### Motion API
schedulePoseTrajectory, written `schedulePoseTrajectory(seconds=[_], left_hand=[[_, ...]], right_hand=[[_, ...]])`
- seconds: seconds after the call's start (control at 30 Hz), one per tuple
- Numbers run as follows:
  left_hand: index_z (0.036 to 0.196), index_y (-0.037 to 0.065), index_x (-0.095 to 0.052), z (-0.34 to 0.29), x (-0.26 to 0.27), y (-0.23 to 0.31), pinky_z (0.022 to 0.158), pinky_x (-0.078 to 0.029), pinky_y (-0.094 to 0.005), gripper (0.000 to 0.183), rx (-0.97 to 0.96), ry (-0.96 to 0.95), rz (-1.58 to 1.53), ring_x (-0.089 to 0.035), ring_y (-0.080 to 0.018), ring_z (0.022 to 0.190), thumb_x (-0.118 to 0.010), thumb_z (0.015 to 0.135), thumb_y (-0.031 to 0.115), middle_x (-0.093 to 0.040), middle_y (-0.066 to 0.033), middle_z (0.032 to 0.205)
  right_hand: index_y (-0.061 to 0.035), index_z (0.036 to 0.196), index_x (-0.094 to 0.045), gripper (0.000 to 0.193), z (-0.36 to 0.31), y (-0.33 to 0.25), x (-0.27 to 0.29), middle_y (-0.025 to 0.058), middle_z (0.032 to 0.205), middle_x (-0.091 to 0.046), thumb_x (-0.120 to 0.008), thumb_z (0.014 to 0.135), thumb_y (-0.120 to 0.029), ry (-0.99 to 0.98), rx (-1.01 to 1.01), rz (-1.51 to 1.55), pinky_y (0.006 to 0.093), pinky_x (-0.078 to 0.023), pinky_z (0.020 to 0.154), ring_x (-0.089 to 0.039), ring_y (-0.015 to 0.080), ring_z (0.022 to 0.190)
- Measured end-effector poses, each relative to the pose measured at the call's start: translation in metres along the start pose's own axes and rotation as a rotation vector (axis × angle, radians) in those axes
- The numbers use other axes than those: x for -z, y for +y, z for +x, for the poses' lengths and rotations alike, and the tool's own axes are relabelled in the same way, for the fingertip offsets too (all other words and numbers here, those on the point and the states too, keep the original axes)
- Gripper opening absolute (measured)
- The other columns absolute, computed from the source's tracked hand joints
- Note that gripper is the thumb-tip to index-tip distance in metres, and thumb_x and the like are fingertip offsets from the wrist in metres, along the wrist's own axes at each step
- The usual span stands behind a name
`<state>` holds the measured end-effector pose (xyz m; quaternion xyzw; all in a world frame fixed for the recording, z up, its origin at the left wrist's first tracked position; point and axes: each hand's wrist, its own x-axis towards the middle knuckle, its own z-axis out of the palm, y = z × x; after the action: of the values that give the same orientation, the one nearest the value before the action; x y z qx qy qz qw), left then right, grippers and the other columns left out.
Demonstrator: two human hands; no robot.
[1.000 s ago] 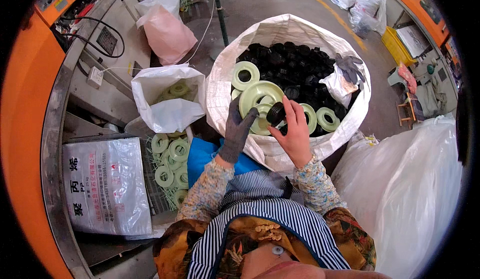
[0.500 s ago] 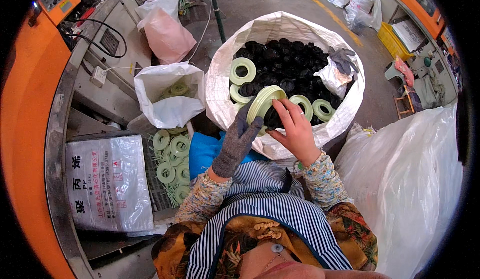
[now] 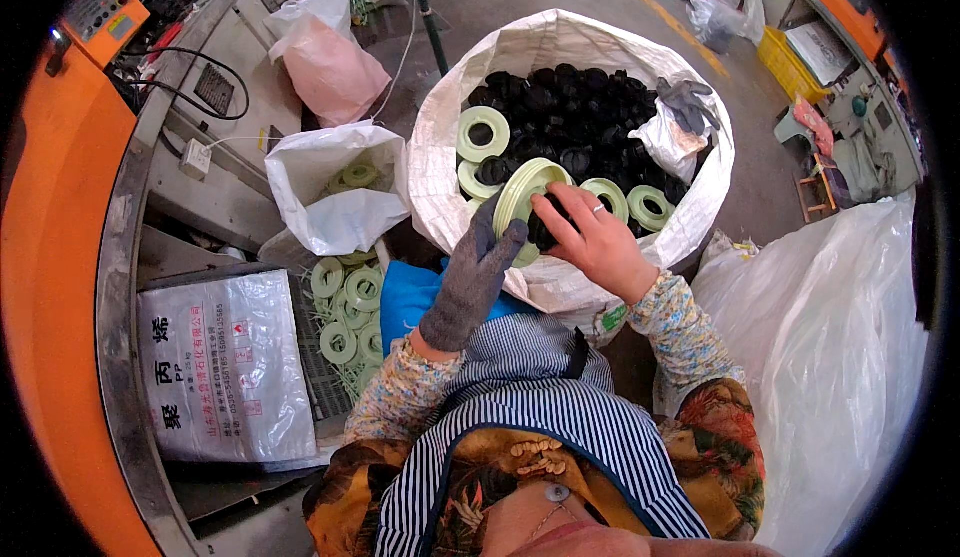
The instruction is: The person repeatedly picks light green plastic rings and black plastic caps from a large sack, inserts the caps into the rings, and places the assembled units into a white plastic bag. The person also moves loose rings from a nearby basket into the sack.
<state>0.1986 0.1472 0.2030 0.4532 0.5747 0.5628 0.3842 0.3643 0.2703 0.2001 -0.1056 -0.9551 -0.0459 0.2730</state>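
My left hand (image 3: 468, 285), in a grey knitted glove, is closed on the near left side of a pale green plastic ring (image 3: 522, 189). The ring is tilted up over the near edge of a large white woven sack (image 3: 436, 172). Bare and wearing a finger ring, my right hand (image 3: 600, 252) curls its fingers round a black plastic cap (image 3: 543, 229) at the green ring's opening. My fingers partly hide the cap, so whether it sits inside the ring I cannot tell. Black caps (image 3: 590, 107) fill the sack, and several pale green rings (image 3: 464, 137) lie on them.
A grey glove (image 3: 686, 107) lies on a white bag at the sack's right rim. To the left are a smaller white bag (image 3: 290, 172) and a crate of green rings (image 3: 338, 341). Large clear plastic sheeting (image 3: 820, 357) bulges at right; an orange machine (image 3: 60, 257) stands far left.
My right hand has turned, its fingers curling further over the black cap and its wrist shifting right. The green ring now shows more edge-on. The whole view has shifted slightly.
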Motion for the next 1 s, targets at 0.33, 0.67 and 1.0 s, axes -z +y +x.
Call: schedulePoseTrajectory(seconds=[0.33,0.67,1.0], left_hand=[[0.139,-0.003,-0.038,0.004,0.008,-0.02,0.099,-0.046,-0.0342,0.051,-0.262,-0.015,0.214,-0.054,-0.0259,0.118,-0.053,0.101,0.027,-0.053,-0.0197,0.127],[0.144,0.0,-0.033,-0.01,-0.01,-0.049,0.102,-0.042,-0.0351,0.052,-0.159,0.209,-0.023,-0.051,-0.0276,0.122,-0.053,0.1,0.018,-0.047,-0.0212,0.137],[0.151,0.003,-0.026,-0.02,-0.001,-0.045,0.109,-0.034,-0.0358,0.061,0.007,0.068,-0.249,-0.039,-0.0261,0.133,-0.044,0.103,0.036,-0.039,-0.019,0.145]], right_hand=[[-0.0073,0.14,-0.043,0.066,0.011,0.021,-0.011,0.0159,0.134,-0.048,-0.064,0.079,-0.019,-0.039,0.23,0.037,0.0351,-0.056,0.081,-0.055,0.0307,0.115],[0.0015,0.143,-0.031,0.09,-0.001,-0.03,-0.041,0.0239,0.108,-0.06,-0.079,0.077,-0.037,-0.036,-0.673,0.786,0.0387,-0.053,0.067,-0.064,0.0305,0.073],[0.0039,0.142,-0.03,0.085,-0.01,-0.035,-0.038,0.0247,0.113,-0.058,-0.076,0.077,-0.025,-0.093,-0.458,0.638,0.0417,-0.053,0.075,-0.064,0.0371,0.087]])
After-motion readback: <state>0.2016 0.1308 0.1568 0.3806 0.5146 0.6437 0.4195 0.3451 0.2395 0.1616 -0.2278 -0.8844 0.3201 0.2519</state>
